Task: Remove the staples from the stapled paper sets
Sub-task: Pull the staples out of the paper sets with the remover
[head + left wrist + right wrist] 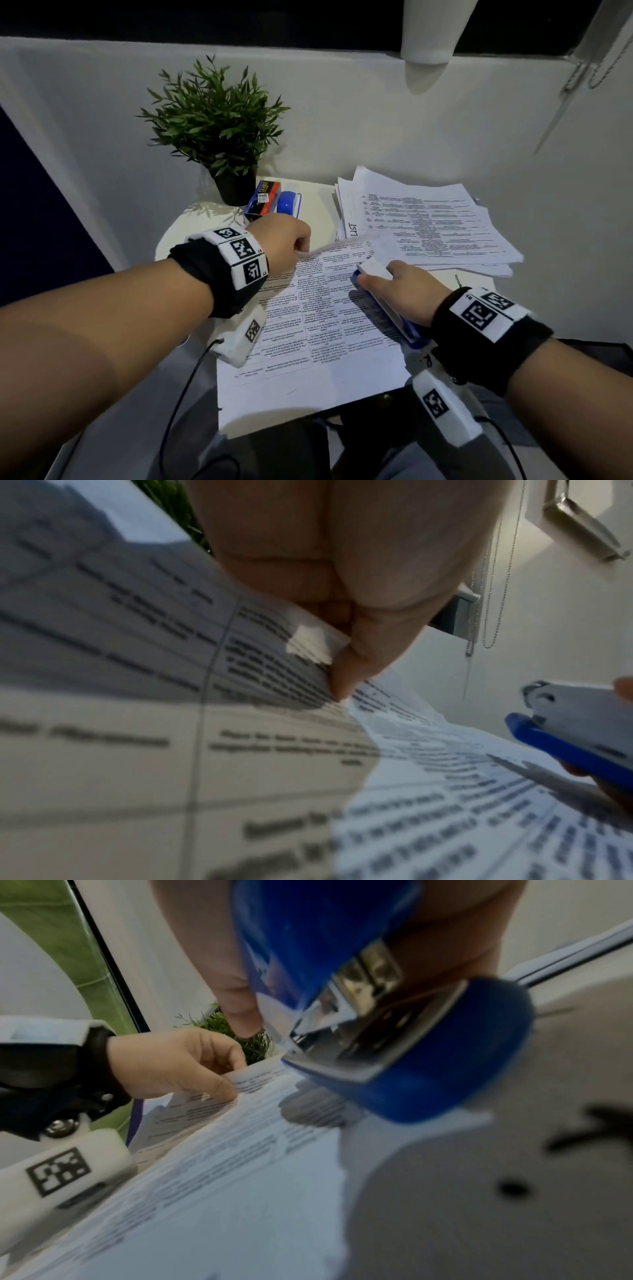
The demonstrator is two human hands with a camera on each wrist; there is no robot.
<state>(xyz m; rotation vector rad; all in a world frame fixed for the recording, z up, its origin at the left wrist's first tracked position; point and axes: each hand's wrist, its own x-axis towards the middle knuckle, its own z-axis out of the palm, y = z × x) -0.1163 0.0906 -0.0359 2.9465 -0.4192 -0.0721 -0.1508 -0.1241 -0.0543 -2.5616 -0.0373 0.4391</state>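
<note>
A stapled paper set [318, 342] printed with tables lies on the small white table [315, 198]. My left hand [301, 245] pinches its far corner between thumb and fingers and lifts the top sheet there; the left wrist view shows the pinched corner [308, 645] up close. My right hand [380, 277] grips a blue and white stapler [371, 268] lying low over the page, its nose pointing at the held corner. In the right wrist view the stapler's metal mouth [342, 1031] hangs just above the paper set [222, 1164]. I cannot make out a staple.
A loose pile of printed sheets [428, 226] lies at the back right. A potted plant [219, 130], a staples box [263, 198] and a blue object [287, 202] stand behind my left hand. The wall is close behind the table.
</note>
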